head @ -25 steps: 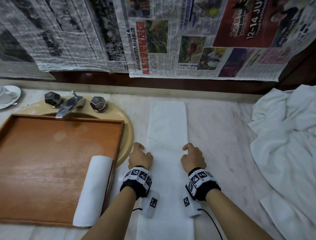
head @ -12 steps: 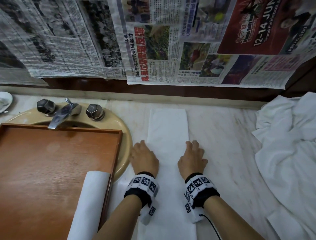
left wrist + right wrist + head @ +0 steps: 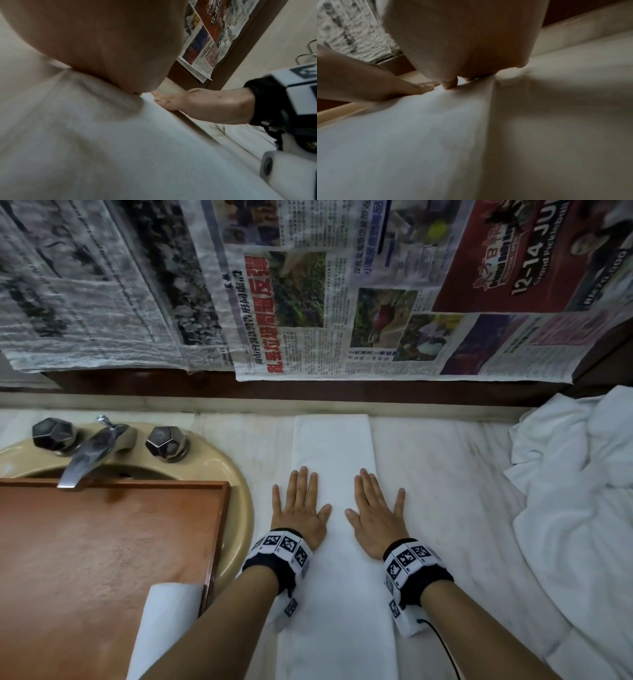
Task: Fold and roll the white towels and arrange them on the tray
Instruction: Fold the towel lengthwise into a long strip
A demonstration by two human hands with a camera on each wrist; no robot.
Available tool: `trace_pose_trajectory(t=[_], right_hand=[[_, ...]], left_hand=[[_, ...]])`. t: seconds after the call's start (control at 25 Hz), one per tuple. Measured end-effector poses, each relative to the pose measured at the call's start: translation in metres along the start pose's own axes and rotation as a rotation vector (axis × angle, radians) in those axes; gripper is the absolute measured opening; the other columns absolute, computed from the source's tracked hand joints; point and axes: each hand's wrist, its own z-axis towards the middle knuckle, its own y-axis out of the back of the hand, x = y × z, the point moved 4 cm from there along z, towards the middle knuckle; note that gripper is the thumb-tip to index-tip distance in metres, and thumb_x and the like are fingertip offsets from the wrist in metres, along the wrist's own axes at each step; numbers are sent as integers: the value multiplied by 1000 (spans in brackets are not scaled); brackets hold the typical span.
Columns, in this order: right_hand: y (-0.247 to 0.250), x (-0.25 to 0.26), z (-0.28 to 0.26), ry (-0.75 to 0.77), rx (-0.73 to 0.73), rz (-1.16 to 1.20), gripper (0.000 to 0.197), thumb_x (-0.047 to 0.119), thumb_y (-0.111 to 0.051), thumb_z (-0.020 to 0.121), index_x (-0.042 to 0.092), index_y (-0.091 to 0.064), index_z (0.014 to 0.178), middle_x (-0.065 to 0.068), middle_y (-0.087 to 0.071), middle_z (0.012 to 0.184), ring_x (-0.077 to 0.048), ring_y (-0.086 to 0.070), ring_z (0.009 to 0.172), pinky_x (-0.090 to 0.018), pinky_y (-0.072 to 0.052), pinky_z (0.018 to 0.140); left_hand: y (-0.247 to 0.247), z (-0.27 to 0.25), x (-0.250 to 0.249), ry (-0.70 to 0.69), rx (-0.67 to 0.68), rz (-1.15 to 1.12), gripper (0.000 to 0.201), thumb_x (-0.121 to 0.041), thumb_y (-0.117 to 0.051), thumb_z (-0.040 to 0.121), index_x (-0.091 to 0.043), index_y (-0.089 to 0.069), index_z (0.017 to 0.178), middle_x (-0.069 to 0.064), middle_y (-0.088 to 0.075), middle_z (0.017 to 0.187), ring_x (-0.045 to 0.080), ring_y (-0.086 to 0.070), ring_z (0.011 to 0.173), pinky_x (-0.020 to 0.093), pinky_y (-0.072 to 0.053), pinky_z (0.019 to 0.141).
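Note:
A white towel [image 3: 334,446] folded into a long narrow strip lies on the marble counter, running away from me toward the wall. My left hand [image 3: 299,505] presses flat on its left edge, fingers straight. My right hand [image 3: 375,510] presses flat on its right edge, fingers spread. The wrist views show the same towel [image 3: 120,155] [image 3: 419,135] under both palms. A rolled white towel [image 3: 164,628] lies along the right side of the wooden tray [image 3: 85,559], which sits over the sink.
A beige sink [image 3: 236,491] with a metal faucet [image 3: 90,453] and two knobs is at the left. A heap of unfolded white towels [image 3: 579,508] covers the counter's right side. Newspaper [image 3: 308,285] hangs on the wall behind.
Both hands went from curled at the towel's edges to flat with straight fingers, and slid forward along the strip. The view shifted a little to the right.

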Motion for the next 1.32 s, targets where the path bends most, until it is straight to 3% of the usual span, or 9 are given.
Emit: trace_pose_trajectory(t=[0.32,0.52,0.6,0.68,0.72,0.88,1.04,1.2,1.32], right_hand=[[55,-19,57,-18,32,-49,63,38,-22,104,16,11,153,6,25,158,-10,16,146,-62,10,113],[-7,8,-43,180,49,-103,65,46,-18,103,20,14,153,7,26,158,-9,21,145,-62,12,112],[-21,-23,-58,36,84,-75,67,49,-15,102,20,19,151,7,31,155,-10,25,144,-64,12,111],[-17,-52,-66,-170,60,-13,67,50,-13,101,17,21,150,4,35,154,-13,27,144,-65,14,110],[-20,-49,-77,-161,45,4,68,49,-13,102,16,22,149,3,34,154,-14,27,143,-65,15,110],[-81,2,-156,191,65,-69,66,47,-16,103,19,20,151,7,37,151,-11,31,141,-63,8,113],[-81,-49,-179,-219,50,88,66,46,-12,102,18,26,148,5,40,150,-16,31,141,-66,13,110],[-116,11,-232,213,23,-16,65,48,-7,98,20,27,146,8,39,150,-12,33,140,-64,10,112],[-123,-27,-237,-31,40,68,66,47,-11,102,19,27,147,7,37,152,-12,32,140,-65,9,111]], left_hand=[[59,66,-12,15,-5,8,67,-45,-18,103,-18,17,152,-1,27,158,16,21,147,52,16,116],[-1,-33,-25,-202,-28,-45,62,-43,-14,104,-21,19,152,-4,29,157,16,23,146,47,12,116],[-35,-63,-4,-116,-24,-92,62,-45,-12,103,-25,22,150,-4,34,155,16,29,144,44,14,118],[-40,-75,18,140,-94,-219,63,-44,-11,103,-20,23,150,2,35,154,20,30,143,45,13,119],[-43,-86,14,162,-86,-236,63,-44,-11,103,-19,23,150,2,36,153,21,31,143,46,15,118],[-88,-145,-25,-159,-69,-61,60,-45,-10,103,-28,24,149,-5,39,151,19,32,142,46,17,117],[-92,-172,25,217,-46,-147,60,-46,-10,102,-29,23,150,-2,36,154,22,33,142,52,16,116],[-126,-214,-27,-120,-13,-59,61,-52,-5,99,-32,26,147,-8,40,150,17,35,140,52,13,117],[-136,-228,13,126,-10,-125,59,-47,-8,102,-33,26,148,-8,40,151,18,34,141,55,14,116]])
